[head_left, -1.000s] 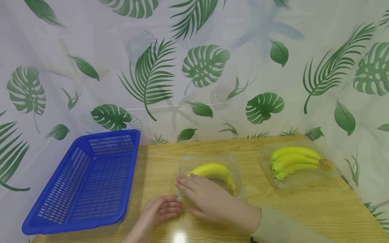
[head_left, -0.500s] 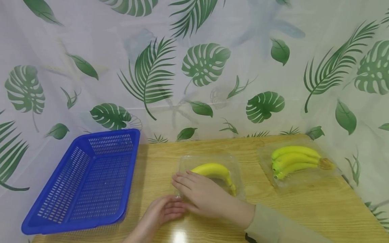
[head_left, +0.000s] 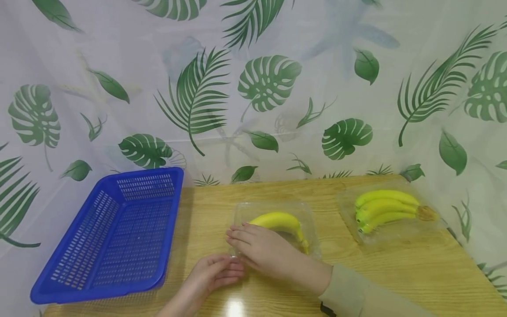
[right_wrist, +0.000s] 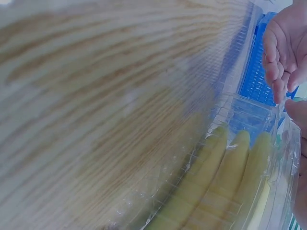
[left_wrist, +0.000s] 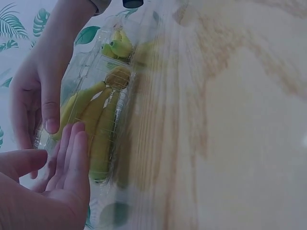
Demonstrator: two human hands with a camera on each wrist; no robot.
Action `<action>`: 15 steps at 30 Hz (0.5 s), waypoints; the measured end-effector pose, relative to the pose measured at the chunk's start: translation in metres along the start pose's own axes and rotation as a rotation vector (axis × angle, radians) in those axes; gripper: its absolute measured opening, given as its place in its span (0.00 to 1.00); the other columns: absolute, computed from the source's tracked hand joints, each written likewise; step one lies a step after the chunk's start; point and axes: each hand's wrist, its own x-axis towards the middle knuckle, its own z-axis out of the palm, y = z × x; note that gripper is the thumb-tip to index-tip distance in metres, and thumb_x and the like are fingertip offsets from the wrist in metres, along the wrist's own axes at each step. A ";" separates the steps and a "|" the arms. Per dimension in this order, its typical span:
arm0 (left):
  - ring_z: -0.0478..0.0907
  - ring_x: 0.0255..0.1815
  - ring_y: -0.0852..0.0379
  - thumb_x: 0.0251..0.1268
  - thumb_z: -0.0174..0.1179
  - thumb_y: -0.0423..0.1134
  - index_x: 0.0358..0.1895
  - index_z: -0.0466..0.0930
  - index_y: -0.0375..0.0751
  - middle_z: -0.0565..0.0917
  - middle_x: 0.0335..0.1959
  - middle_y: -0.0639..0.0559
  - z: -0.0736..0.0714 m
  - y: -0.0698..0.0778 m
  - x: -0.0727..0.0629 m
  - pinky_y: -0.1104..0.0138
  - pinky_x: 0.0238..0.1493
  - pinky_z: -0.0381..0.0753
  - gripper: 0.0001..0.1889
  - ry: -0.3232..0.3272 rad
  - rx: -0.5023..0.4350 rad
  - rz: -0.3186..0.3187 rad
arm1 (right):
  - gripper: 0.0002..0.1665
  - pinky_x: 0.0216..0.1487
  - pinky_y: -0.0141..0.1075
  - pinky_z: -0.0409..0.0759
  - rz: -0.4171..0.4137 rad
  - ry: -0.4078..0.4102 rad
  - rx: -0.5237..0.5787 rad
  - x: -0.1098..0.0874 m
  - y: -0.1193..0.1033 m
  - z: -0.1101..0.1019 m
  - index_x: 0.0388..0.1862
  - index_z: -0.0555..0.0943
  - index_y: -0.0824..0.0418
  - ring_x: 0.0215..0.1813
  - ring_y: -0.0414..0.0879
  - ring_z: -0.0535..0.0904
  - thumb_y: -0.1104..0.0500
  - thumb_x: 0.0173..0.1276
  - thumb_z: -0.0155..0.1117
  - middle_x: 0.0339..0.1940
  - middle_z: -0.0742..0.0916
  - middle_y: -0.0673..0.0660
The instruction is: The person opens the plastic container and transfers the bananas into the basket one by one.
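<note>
A clear plastic clamshell box (head_left: pixel 307 211) with a bunch of bananas (head_left: pixel 279 219) inside lies in the middle of the wooden table. My right hand (head_left: pixel 265 250) rests over its near left part, fingers extended together across the lid. Palm turned inward, my left hand (head_left: pixel 215 273) is at the near left corner, its fingers mostly straight and close to my right hand. In the left wrist view, the bananas (left_wrist: pixel 98 120) show through the clear wall beside both hands. The right wrist view has the box's corner (right_wrist: pixel 249 108) near my left fingers; whether they touch it is hard to tell.
A blue slotted plastic basket (head_left: pixel 130 237) stands on the left of the table (head_left: pixel 328 281). Toward the back right lies another clear box (head_left: pixel 376 240) with a bunch of bananas (head_left: pixel 386 209). A leaf-patterned curtain (head_left: pixel 273 119) hangs behind the table.
My left hand has shifted slightly right, closer to my right hand. My right hand moved a little left over the lid and then stayed nearly still. Box and basket stay put.
</note>
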 end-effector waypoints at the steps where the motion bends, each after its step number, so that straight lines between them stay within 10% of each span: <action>1: 0.90 0.50 0.59 0.84 0.50 0.36 0.65 0.73 0.15 0.90 0.55 0.35 0.000 0.000 0.001 0.63 0.62 0.89 0.23 -0.004 -0.003 0.000 | 0.27 0.80 0.43 0.75 -0.002 -0.001 0.006 0.000 0.001 0.000 0.68 0.82 0.61 0.73 0.49 0.81 0.53 0.74 0.69 0.70 0.86 0.56; 15: 0.91 0.46 0.61 0.80 0.55 0.33 0.60 0.77 0.16 0.93 0.45 0.48 -0.003 -0.003 0.001 0.66 0.58 0.91 0.19 -0.020 -0.024 -0.008 | 0.25 0.77 0.41 0.78 -0.041 0.051 0.065 -0.001 0.001 0.000 0.62 0.85 0.62 0.71 0.48 0.83 0.52 0.70 0.74 0.64 0.89 0.56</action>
